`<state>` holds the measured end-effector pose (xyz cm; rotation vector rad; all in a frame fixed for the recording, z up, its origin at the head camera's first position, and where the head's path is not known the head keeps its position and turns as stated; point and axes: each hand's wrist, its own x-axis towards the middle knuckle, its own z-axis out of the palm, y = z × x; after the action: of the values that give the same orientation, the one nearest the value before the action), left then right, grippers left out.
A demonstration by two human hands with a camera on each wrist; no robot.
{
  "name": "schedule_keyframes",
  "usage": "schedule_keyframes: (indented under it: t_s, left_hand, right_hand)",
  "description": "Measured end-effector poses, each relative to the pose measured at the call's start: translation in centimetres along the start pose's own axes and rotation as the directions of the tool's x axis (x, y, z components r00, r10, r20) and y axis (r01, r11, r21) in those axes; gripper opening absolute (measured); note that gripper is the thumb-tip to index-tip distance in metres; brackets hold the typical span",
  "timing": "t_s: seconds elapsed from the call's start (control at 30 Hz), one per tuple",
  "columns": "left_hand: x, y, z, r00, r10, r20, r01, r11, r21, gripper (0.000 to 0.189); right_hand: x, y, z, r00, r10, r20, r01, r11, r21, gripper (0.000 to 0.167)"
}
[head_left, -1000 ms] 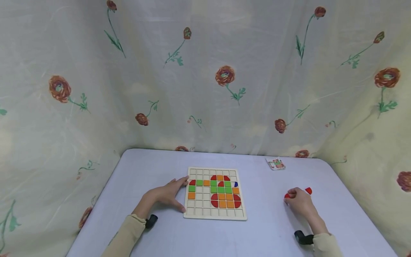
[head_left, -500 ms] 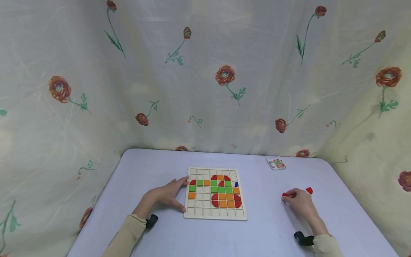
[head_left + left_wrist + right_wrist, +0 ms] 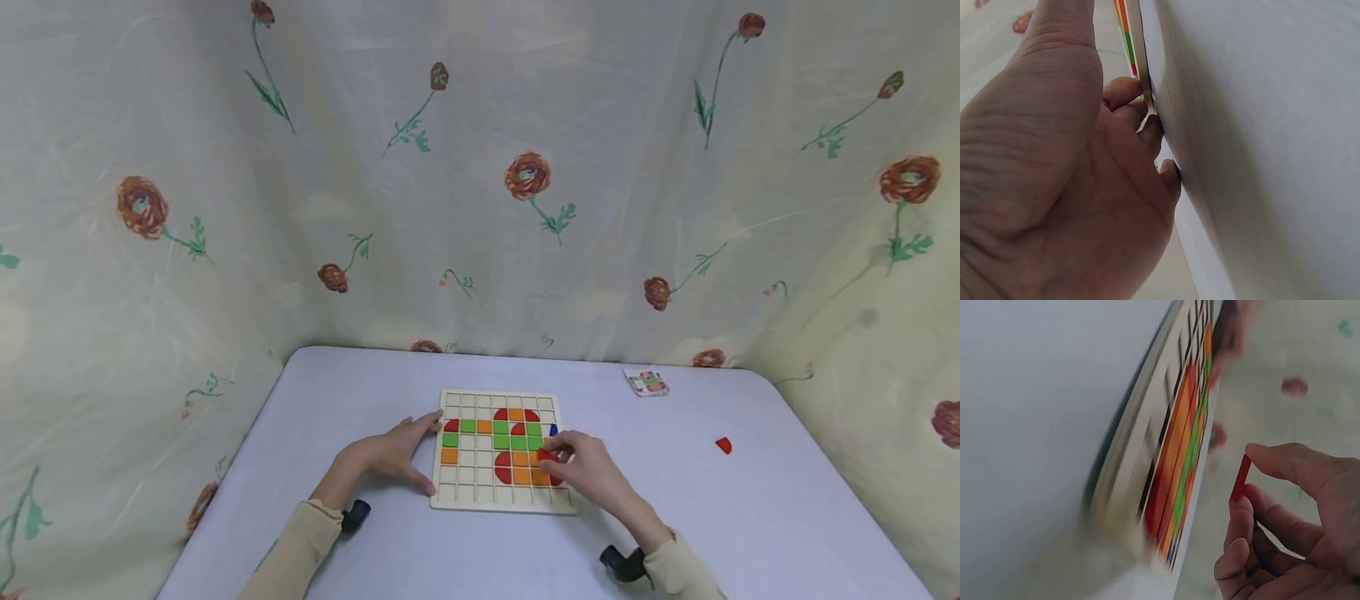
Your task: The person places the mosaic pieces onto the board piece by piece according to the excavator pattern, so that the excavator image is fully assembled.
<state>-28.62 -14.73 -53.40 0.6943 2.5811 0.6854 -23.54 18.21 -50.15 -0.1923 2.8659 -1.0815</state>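
Observation:
A pale wooden grid board (image 3: 472,493) lies on the table, partly filled with red, orange and green tiles and one blue piece (image 3: 553,430). Along its left edge my left hand (image 3: 386,454) rests with thumb and fingers spread, touching the frame. My right hand (image 3: 588,471) is over the board's right side, covering some tiles in the head view. Between thumb and fingertip it pinches a thin red tile (image 3: 1242,477), which the right wrist view shows edge-on and apart from the board. In the left wrist view, my fingers (image 3: 1124,92) reach the board's edge.
One loose red tile (image 3: 723,445) with a rounded side lies on the table at the right. Toward the back right is a small printed card (image 3: 647,382). Flowered cloth (image 3: 480,183) hangs behind and at both sides of the white table (image 3: 360,392).
My right hand has carried the red tile leftward from the table's right side to over the board. The other loose red tile stays behind. My left hand has kept its place.

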Motion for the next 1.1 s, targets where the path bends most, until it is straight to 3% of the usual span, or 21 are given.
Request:
schedule_keyframes:
  t_s: [0.1, 0.23, 0.47, 0.63, 0.93, 1.1]
  left_hand:
    - [0.0, 0.0, 0.0, 1.0, -0.003, 0.007, 0.003, 1.0, 0.007, 0.131]
    - [0.1, -0.1, -0.1, 1.0, -0.013, 0.012, 0.013, 1.0, 0.001, 0.131]
    - [0.0, -0.2, -0.1, 1.0, -0.013, 0.006, 0.013, 1.0, -0.014, 0.128]
    - [-0.2, -0.1, -0.2, 1.0, -0.008, 0.008, 0.009, 1.0, -0.024, 0.126]
    - [0.0, -0.4, -0.2, 1.0, -0.006, 0.003, 0.006, 1.0, -0.02, 0.126]
    - [0.1, -0.4, -0.1, 1.0, 0.012, 0.005, -0.012, 1.0, -0.017, 0.127]
  right_hand:
    - [0.2, -2.6, 2.3, 0.989, -0.12, 0.088, 0.118, 0.993, 0.023, 0.023]
    - [0.8, -5.2, 5.1, 0.952, -0.245, 0.182, 0.242, 0.97, 0.041, 0.022]
    - [1.8, -7.4, 8.5, 0.919, -0.305, 0.249, 0.301, 0.952, 0.052, 0.02]
    - [2.2, -7.9, 9.5, 0.923, -0.301, 0.241, 0.302, 0.953, 0.036, 0.019]
    - [2.6, -8.7, 9.7, 0.945, -0.194, 0.265, 0.181, 0.981, 0.071, 0.016]
    - [2.4, -8.5, 9.8, 0.953, -0.178, 0.247, 0.161, 0.983, 0.085, 0.016]
